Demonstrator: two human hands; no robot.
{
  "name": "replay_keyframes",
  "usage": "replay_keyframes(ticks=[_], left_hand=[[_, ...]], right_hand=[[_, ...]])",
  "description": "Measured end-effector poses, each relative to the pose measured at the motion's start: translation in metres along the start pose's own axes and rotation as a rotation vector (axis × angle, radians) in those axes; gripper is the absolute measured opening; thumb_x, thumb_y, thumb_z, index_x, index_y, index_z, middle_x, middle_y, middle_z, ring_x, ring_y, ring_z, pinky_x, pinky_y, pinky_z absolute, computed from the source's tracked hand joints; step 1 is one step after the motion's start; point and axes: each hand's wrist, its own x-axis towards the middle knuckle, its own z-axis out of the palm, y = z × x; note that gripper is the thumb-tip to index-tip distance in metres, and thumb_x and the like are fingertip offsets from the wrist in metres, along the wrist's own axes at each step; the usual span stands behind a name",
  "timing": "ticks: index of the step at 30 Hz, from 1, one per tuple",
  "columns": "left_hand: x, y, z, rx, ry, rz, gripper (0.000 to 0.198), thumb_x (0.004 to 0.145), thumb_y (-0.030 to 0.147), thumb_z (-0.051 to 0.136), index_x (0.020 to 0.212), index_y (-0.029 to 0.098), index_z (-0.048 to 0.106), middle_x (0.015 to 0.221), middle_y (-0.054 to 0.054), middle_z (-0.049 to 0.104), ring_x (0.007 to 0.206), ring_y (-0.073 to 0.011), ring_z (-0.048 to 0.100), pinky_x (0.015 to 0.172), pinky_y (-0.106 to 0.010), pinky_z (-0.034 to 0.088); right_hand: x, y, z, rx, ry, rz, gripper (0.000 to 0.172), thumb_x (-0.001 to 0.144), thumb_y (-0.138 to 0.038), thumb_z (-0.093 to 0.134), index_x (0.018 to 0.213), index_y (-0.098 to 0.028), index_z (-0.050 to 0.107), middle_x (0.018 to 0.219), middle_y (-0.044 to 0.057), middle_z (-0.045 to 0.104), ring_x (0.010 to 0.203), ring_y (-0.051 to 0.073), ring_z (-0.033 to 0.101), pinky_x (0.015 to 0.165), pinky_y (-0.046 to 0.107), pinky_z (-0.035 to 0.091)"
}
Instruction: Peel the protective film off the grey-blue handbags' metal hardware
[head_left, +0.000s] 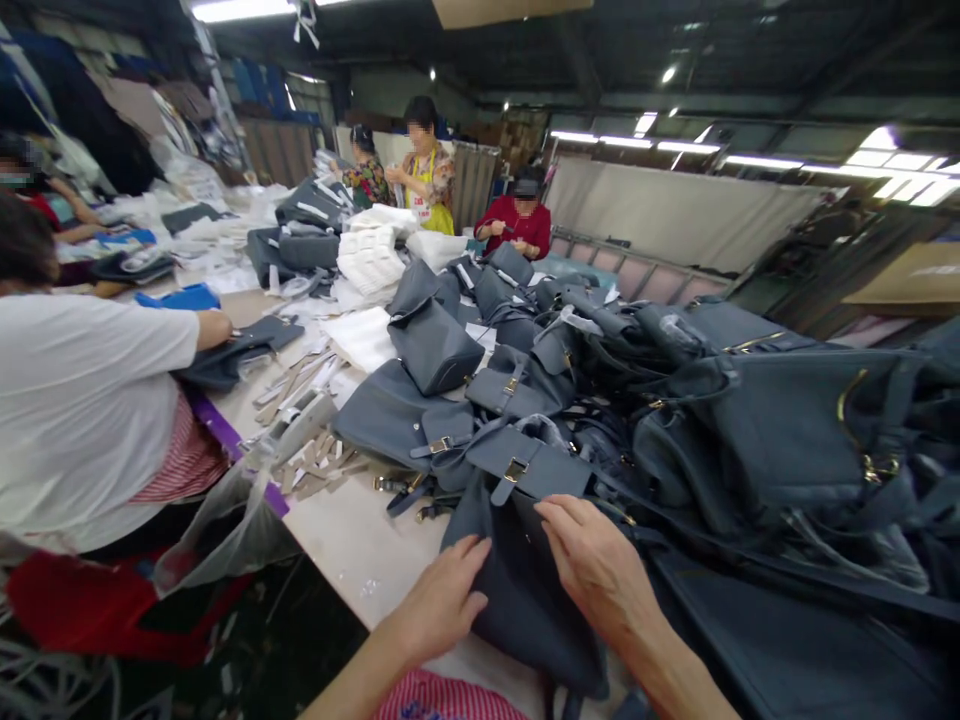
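A dark blue-grey bag (525, 590) lies in front of me at the table's edge, its flap (536, 465) with a gold buckle folded toward the far side. My left hand (442, 592) rests against the bag's left side, thumb apart from the fingers. On the right, my right hand (592, 555) lies over the bag just below the flap, fingers stretched out and touching the material. Neither hand visibly grips it. Just beyond is another bag of the same colour (397, 410) with a small buckled pocket.
Similar bags (795, 430) are heaped high on the right and ahead. Cardboard-like strips (307, 465) and white packing material (371, 255) lie on the table (345, 530). A person in a white shirt (90, 400) works at the left; several others are farther back.
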Motion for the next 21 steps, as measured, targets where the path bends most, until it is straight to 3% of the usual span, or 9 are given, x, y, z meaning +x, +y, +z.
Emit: replay_keyframes(ticks=[4, 9, 12, 14, 18, 21], left_hand=[[-0.007, 0.003, 0.005, -0.063, 0.034, -0.006, 0.066, 0.081, 0.013, 0.051, 0.145, 0.018, 0.038, 0.154, -0.015, 0.035, 0.141, -0.0267, 0.034, 0.119, -0.045, 0.025], [-0.007, 0.01, 0.01, -0.055, 0.111, 0.057, 0.054, 0.083, 0.009, 0.049, 0.137, 0.015, 0.049, 0.15, -0.018, 0.039, 0.138, -0.0297, 0.037, 0.116, -0.049, 0.03], [-0.003, 0.015, 0.012, -0.109, 0.227, 0.157, 0.041, 0.085, 0.007, 0.045, 0.123, 0.015, 0.059, 0.134, -0.016, 0.054, 0.126, -0.0258, 0.049, 0.11, -0.043, 0.039], [0.0, 0.019, 0.013, -0.209, 0.271, 0.194, 0.034, 0.087, 0.009, 0.044, 0.114, 0.017, 0.063, 0.119, -0.012, 0.062, 0.112, -0.0217, 0.057, 0.102, -0.037, 0.045], [0.008, 0.023, 0.016, -0.393, 0.217, 0.163, 0.029, 0.084, 0.008, 0.046, 0.102, 0.018, 0.067, 0.105, -0.007, 0.067, 0.1, -0.0194, 0.062, 0.094, -0.033, 0.048], [0.015, 0.025, 0.022, -0.557, 0.138, 0.122, 0.033, 0.08, 0.006, 0.047, 0.106, 0.018, 0.066, 0.107, -0.007, 0.067, 0.101, -0.0186, 0.064, 0.094, -0.032, 0.049]], right_hand=[[0.018, 0.003, -0.015, -0.108, -0.116, -0.013, 0.01, 0.087, -0.02, 0.059, 0.096, -0.018, 0.064, 0.096, 0.011, 0.067, 0.085, 0.025, 0.061, 0.076, 0.037, 0.05], [0.039, 0.002, -0.023, -0.154, -0.455, -0.011, 0.011, 0.082, -0.024, 0.065, 0.09, -0.016, 0.064, 0.093, 0.014, 0.066, 0.088, 0.03, 0.059, 0.075, 0.039, 0.043], [0.045, -0.001, -0.021, -0.062, -0.568, -0.036, 0.003, 0.08, -0.019, 0.062, 0.083, -0.017, 0.062, 0.081, 0.01, 0.067, 0.076, 0.024, 0.06, 0.067, 0.033, 0.037], [0.046, 0.001, -0.02, 0.035, -0.633, -0.036, 0.008, 0.08, -0.016, 0.057, 0.073, -0.019, 0.057, 0.071, 0.005, 0.063, 0.069, 0.02, 0.057, 0.062, 0.03, 0.033], [0.042, 0.02, -0.022, 0.289, -0.77, 0.025, 0.021, 0.072, -0.011, 0.05, 0.058, -0.021, 0.038, 0.057, -0.006, 0.043, 0.057, 0.012, 0.044, 0.054, 0.025, 0.029], [0.038, 0.043, -0.025, 0.443, -0.827, 0.14, 0.017, 0.066, -0.006, 0.046, 0.067, -0.022, 0.042, 0.063, -0.007, 0.044, 0.062, 0.011, 0.046, 0.056, 0.021, 0.033]])
